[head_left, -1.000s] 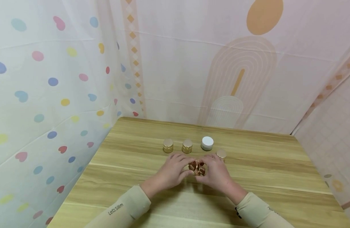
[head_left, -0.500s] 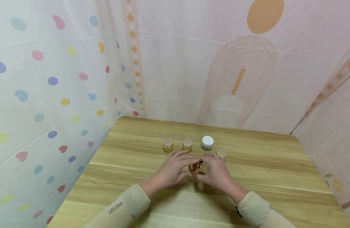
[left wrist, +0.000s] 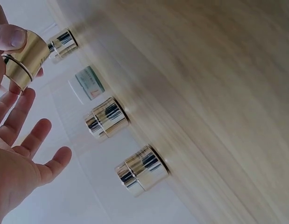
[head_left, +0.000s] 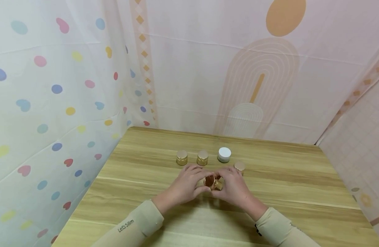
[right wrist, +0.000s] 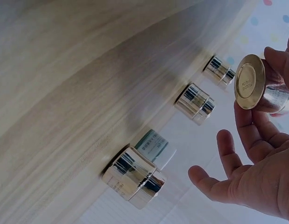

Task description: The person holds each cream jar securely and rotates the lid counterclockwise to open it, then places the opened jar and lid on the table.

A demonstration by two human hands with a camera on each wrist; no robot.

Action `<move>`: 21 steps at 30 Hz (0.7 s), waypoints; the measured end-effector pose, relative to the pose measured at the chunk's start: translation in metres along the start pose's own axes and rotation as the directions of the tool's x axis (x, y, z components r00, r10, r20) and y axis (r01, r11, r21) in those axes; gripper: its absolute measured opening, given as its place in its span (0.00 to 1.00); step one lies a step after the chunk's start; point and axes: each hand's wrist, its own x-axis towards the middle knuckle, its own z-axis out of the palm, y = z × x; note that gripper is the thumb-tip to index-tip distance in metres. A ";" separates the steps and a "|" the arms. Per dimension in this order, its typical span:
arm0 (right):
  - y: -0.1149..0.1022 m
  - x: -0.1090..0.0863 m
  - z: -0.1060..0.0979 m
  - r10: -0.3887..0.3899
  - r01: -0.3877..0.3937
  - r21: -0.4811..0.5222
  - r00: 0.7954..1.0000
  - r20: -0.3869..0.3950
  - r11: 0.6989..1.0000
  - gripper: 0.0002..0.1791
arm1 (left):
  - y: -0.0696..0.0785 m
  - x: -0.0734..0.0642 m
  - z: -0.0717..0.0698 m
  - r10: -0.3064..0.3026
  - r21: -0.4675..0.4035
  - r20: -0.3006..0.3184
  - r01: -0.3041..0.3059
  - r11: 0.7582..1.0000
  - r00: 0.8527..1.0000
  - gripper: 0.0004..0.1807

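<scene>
In the head view, a shiny gold cosmetic jar [head_left: 210,181] is held on its side just above the table between both hands. My left hand [head_left: 187,183] pinches its left end between thumb and fingers. From the other side my right hand [head_left: 233,185] grips it, the outer fingers loose. The right wrist view shows the stamped round base of the jar [right wrist: 249,81] toward the camera. In the left wrist view, the dark seam round the jar [left wrist: 31,58] is visible; the spread fingers [left wrist: 37,135] of my left hand lie below it.
Two upright gold jars, the left one [head_left: 182,157] and its neighbour [head_left: 203,158], stand beyond my hands. Right of them is a white-lidded jar [head_left: 224,155] with a green label. Another gold jar [head_left: 239,167] stands partly behind my right hand. All are on the wooden table [head_left: 288,185].
The held jar has turned slightly between my hands. My left thumb and fingers loosened half a second ago and now close on it again. The standing jars stay put.
</scene>
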 end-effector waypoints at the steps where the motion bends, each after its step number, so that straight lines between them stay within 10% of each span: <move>1: 0.000 0.000 0.000 0.001 -0.001 0.001 1.000 0.002 1.000 0.24 | 0.000 0.000 0.000 0.003 -0.012 -0.003 -0.003 1.000 1.000 0.32; 11: 0.000 0.000 0.000 0.029 -0.028 -0.015 0.999 0.039 0.999 0.29 | 0.000 0.001 0.002 0.088 0.026 -0.026 -0.087 0.996 0.996 0.31; 21: 0.000 0.000 0.005 0.023 -0.023 -0.008 0.999 0.047 1.000 0.23 | 0.004 0.004 0.002 -0.086 0.025 0.020 0.085 0.996 0.996 0.32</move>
